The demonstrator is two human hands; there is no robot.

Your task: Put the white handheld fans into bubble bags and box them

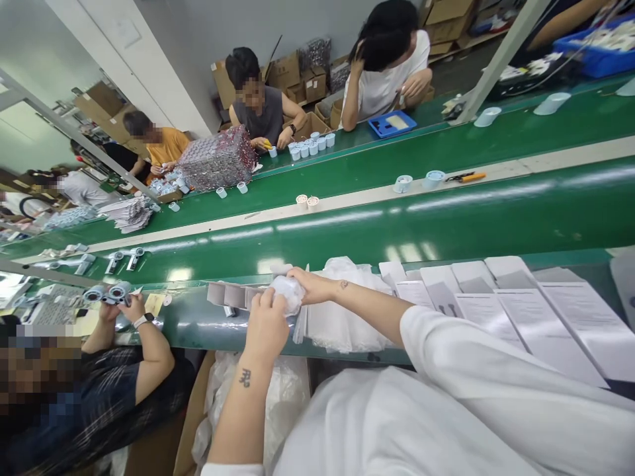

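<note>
My left hand and my right hand meet over the near bench. Both are closed around a pale rounded item in a clear plastic bag, the left fingers on its near side and the right on its far side. What lies inside the bag is hard to make out. Just left of it stands a row of small grey open boxes. Right beside my right wrist lies a pile of clear plastic bags, partly under the forearm.
White cartons with printed sheets line the bench on the right. A green conveyor runs behind, with pliers on its pale divider. At left, a co-worker's hands hold light-blue parts. A carton of plastic bags stands below the bench.
</note>
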